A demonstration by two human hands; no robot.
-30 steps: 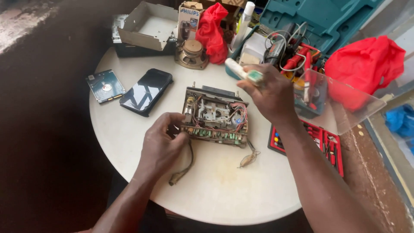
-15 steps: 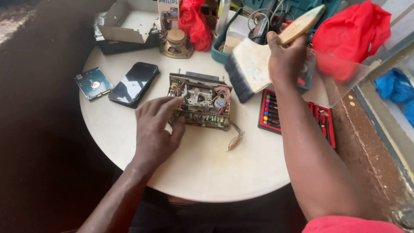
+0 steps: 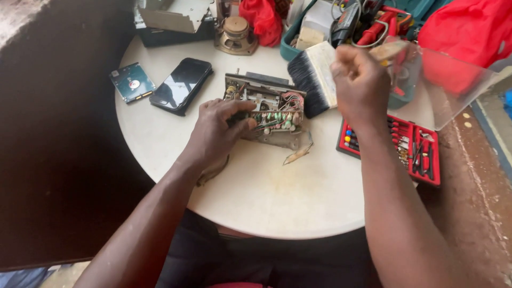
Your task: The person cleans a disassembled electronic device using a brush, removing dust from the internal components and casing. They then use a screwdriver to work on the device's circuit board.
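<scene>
Gripping a wide paintbrush (image 3: 314, 74) by its pale wooden handle, the right hand (image 3: 360, 85) has come down from where it was half a second ago, when it held the brush up over the tool clutter at the table's far edge; the black bristles now hang just beside the far right corner of the opened electronic chassis (image 3: 266, 109), with the bristle tips close to its red wiring but whether they touch it cannot be told. The right fingers are curled tight round the handle, which is blurred.

The left hand (image 3: 218, 133) has kept its place on the chassis's near left side. Its fingers (image 3: 240, 124) are bent and pressed against the row of small green and white components, steadying the unit rather than closing around it. The chassis lies flat near the middle of the round white table (image 3: 266, 197), between the two hands.

To the left lie a black phone (image 3: 181, 85) and a bare hard drive (image 3: 132, 81), well apart from the fingers. A red tray of screwdriver bits (image 3: 410, 149) sits just right of the right forearm.
</scene>
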